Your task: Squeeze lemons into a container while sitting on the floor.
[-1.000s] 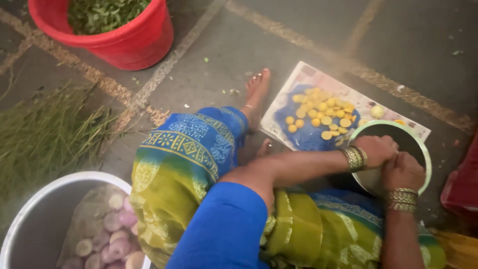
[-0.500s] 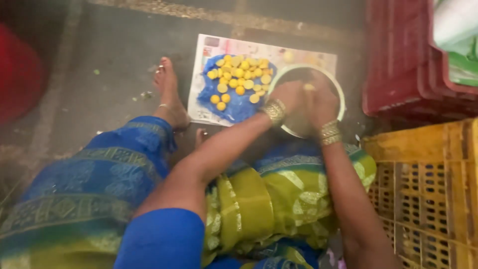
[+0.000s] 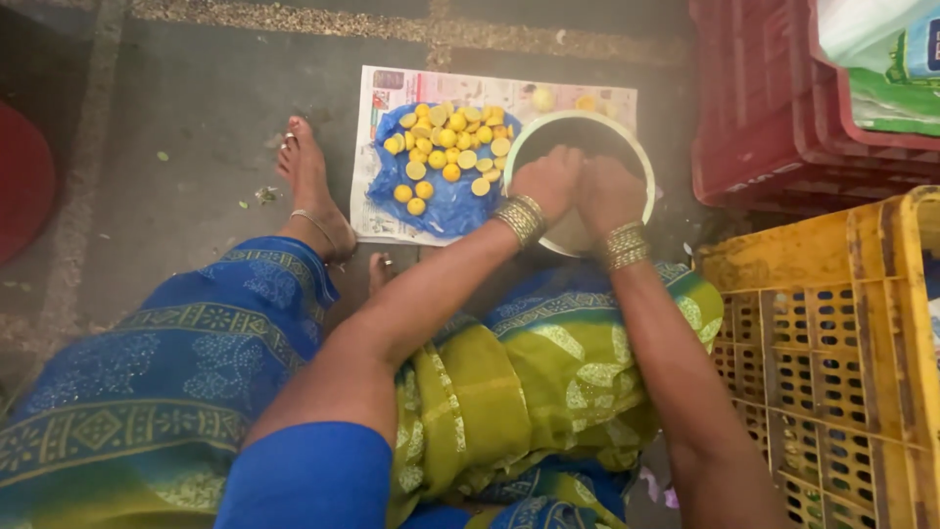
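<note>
Since half a second ago the view has been drawn closer, while both hands have stayed over the pale round bowl (image 3: pixel 636 162) — the work there continues. Cut yellow pieces (image 3: pixel 446 157) lie heaped on crinkled blue plastic (image 3: pixel 446 208) over newspaper (image 3: pixel 377 211). The left hand (image 3: pixel 550 179) and right hand (image 3: pixel 607 193) are curled inside the bowl; what is gripped cannot be told. Slotted red (image 3: pixel 754 118) and yellow crates (image 3: pixel 832 343) stand rightward.
</note>
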